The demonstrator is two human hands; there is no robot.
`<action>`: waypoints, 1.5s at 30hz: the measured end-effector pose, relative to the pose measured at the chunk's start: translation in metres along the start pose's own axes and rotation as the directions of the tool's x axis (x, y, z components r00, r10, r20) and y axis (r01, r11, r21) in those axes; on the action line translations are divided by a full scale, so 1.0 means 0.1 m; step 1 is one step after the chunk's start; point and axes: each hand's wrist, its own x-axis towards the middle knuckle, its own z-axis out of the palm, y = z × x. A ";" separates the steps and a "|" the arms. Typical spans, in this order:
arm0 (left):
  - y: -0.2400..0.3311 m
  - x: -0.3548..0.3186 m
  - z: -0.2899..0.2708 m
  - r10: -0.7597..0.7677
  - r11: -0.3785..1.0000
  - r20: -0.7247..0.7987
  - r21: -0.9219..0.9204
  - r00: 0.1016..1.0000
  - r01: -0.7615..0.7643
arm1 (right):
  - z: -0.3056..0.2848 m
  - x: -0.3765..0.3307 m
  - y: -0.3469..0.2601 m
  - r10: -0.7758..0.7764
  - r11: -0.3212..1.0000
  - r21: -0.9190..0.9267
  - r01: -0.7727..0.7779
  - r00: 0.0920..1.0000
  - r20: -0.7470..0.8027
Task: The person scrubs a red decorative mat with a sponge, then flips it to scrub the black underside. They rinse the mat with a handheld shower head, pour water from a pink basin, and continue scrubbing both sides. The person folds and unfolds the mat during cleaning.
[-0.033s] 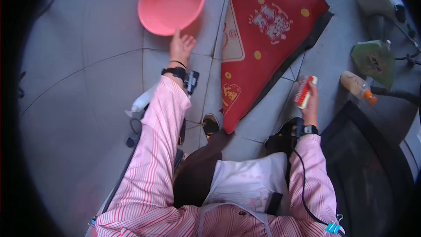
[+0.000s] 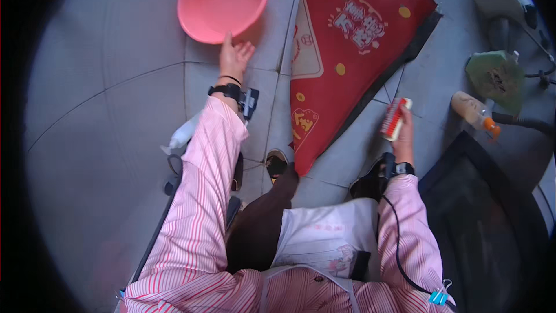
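A pink plastic basin (image 2: 223, 0) is at the upper left. My left hand (image 2: 234, 57) is at its near rim, palm turned up and fingers stretched apart. The thumb tip overlaps the rim; whether it presses on it I cannot tell. In my right hand (image 2: 403, 133) is a scrub brush (image 2: 395, 119) with a cream body and red and white bristles, held above the floor. Between the hands lies a red printed mat (image 2: 347, 64), folded to a long point toward my feet, with a dark underside showing along its right edge.
Right of the brush lies a pump bottle (image 2: 470, 108) with an orange head, beside a green pouch (image 2: 495, 81). A dark mat (image 2: 480, 197) lies at the lower right. A white bottle (image 2: 184, 135) is under my left forearm. Grey floor tiles (image 2: 110, 133) extend leftward.
The brush and my right hand have shifted slightly left. The basin and my left hand appear a little farther left and up in the picture; the whole view has also moved slightly.
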 end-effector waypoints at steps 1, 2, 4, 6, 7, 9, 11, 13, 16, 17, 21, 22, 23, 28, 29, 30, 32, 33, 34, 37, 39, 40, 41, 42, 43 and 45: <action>0.03 0.17 -0.11 -0.053 0.995 0.013 -0.087 0.999 0.054 | 0.14 0.00 0.24 0.021 0.998 -0.066 -0.022 1.000 -0.015; -0.15 0.24 0.15 -0.065 0.990 0.036 -0.126 0.997 0.069 | -0.12 0.21 0.45 -0.012 0.998 -0.066 0.011 1.000 -0.025; -0.10 0.41 0.03 -0.038 0.988 0.079 -0.148 0.996 0.049 | 0.09 0.23 0.81 -0.102 0.991 -0.088 0.097 0.993 -0.053; -0.04 0.54 -0.02 -0.067 0.969 0.102 -0.230 0.993 0.089 | 0.18 0.27 0.95 -0.152 0.982 -0.118 0.146 0.987 -0.047; -0.03 0.59 0.00 -0.025 0.972 0.076 -0.233 0.997 0.042 | 0.23 0.25 0.96 -0.161 0.979 -0.131 0.156 0.986 -0.029; 0.00 0.65 0.05 0.064 0.971 0.021 -0.233 0.998 -0.058 | 0.44 0.34 1.00 -0.159 0.975 -0.151 0.161 0.987 0.025; -0.10 0.54 -0.05 0.234 0.971 0.215 -0.007 0.948 -0.238 | 0.51 0.37 0.96 -0.148 0.973 -0.172 0.155 0.988 0.049; -0.12 0.33 -0.14 0.359 0.837 0.450 0.233 0.818 -0.495 | 0.70 0.42 0.99 -0.151 0.946 -0.273 0.175 0.983 0.108; -0.02 0.12 -0.17 0.486 0.441 0.656 0.387 0.577 -0.810 | 1.24 0.77 1.22 -0.249 0.796 -0.483 0.366 0.924 0.290; 0.08 0.13 -0.22 0.541 0.407 0.637 0.373 0.549 -0.834 | 1.50 0.85 1.31 -0.202 0.759 -0.530 0.378 0.910 0.361; 0.85 0.32 0.36 0.078 0.997 0.488 -0.063 0.869 -0.054 | 2.24 1.01 1.49 -0.200 0.466 -0.669 0.579 0.806 0.558; 1.00 0.07 0.45 0.051 0.999 0.500 -0.027 0.865 -0.043 | 2.42 0.86 1.42 -0.019 0.423 -0.681 0.598 0.757 0.653; 1.03 -0.16 0.60 0.020 1.000 0.516 0.008 0.856 -0.028 | 2.47 0.77 1.41 0.059 0.369 -0.633 0.680 0.663 0.747; 1.35 -0.54 0.71 -0.139 0.990 0.554 0.099 0.821 0.102 | 2.39 0.23 1.39 0.218 0.396 -0.598 0.697 0.561 0.799; 1.36 -0.58 0.69 -0.105 0.992 0.539 0.116 0.836 0.050 | 2.20 0.06 1.31 0.218 0.448 -0.622 0.642 0.596 0.773; 1.35 -0.66 0.80 -0.075 0.990 0.541 0.138 0.838 -0.001 | 1.99 0.04 1.27 0.196 0.467 -0.622 0.629 0.612 0.766; 0.78 -1.08 1.18 -0.186 0.972 0.583 0.225 0.791 0.063 | 1.36 0.18 1.24 0.182 0.511 -0.673 0.534 0.698 0.692; 0.58 -1.26 1.28 -0.231 0.959 0.583 0.270 0.779 0.082 | 1.09 0.24 1.24 0.185 0.535 -0.687 0.491 0.726 0.663; 0.32 -1.41 1.41 -0.284 0.943 0.593 0.313 0.754 0.109 | 0.78 0.32 1.24 0.128 0.594 -0.663 0.456 0.760 0.637; -0.38 -1.73 1.63 -0.293 0.942 0.599 0.316 0.745 0.116 | 0.35 0.30 1.03 0.092 0.635 -0.684 0.358 0.845 0.527; -0.90 -1.63 1.80 -0.443 0.892 0.637 0.387 0.631 0.236 | 0.15 0.43 0.94 0.028 0.702 -0.644 0.304 0.892 0.451; -1.21 -1.98 2.02 -0.458 0.885 0.614 0.386 0.642 0.262 | -0.01 0.52 0.89 -0.005 0.707 -0.654 0.269 0.927 0.376; -1.48 -1.68 2.03 -0.534 0.843 0.602 0.436 0.594 0.316 | -0.01 0.56 0.85 -0.021 0.717 -0.650 0.252 0.940 0.341; -1.70 -1.62 2.07 -0.576 0.808 0.580 0.512 0.576 0.293 | 0.06 0.45 0.72 -0.005 0.737 -0.634 0.236 0.939 0.344; -1.96 -1.65 2.17 -0.610 0.777 0.543 0.554 0.577 0.299 | -0.02 0.44 0.70 -0.074 0.719 -0.635 0.282 0.940 0.333; -2.39 -1.76 2.34 -0.619 0.756 0.534 0.603 0.576 0.253 | -0.17 0.48 0.68 -0.208 0.670 -0.638 0.379 0.921 0.329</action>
